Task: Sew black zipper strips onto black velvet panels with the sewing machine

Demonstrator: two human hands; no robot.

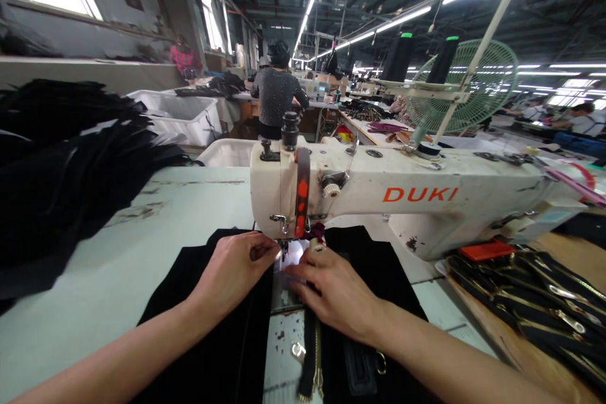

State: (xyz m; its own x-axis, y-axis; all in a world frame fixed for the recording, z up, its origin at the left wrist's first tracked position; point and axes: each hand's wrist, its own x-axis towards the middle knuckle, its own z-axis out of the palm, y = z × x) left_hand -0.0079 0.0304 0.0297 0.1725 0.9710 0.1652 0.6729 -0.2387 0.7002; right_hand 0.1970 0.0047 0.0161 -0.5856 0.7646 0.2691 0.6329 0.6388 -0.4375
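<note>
In the head view a white sewing machine [350,186] with red DUKI lettering stands in front of me. My left hand [237,268] is closed in a pinch just left of the lit needle area; what the fingertips hold is too small to make out. Beneath it lies a black fabric piece [203,341]. My right hand [331,287], fingers apart and slightly blurred, reaches to the needle area from the right, with a pale wrap on one finger. Under it is a second black fabric piece [374,252]. A black zipper [313,360] with gold teeth hangs below the hand.
Black fabric pieces [71,183] are heaped at the left. Gold-toothed zippers [530,303] and a red object [487,249] lie on a wooden board at the right. Behind are a white bin [180,117], a green fan [466,91], thread cones [398,57] and a seated person [277,95].
</note>
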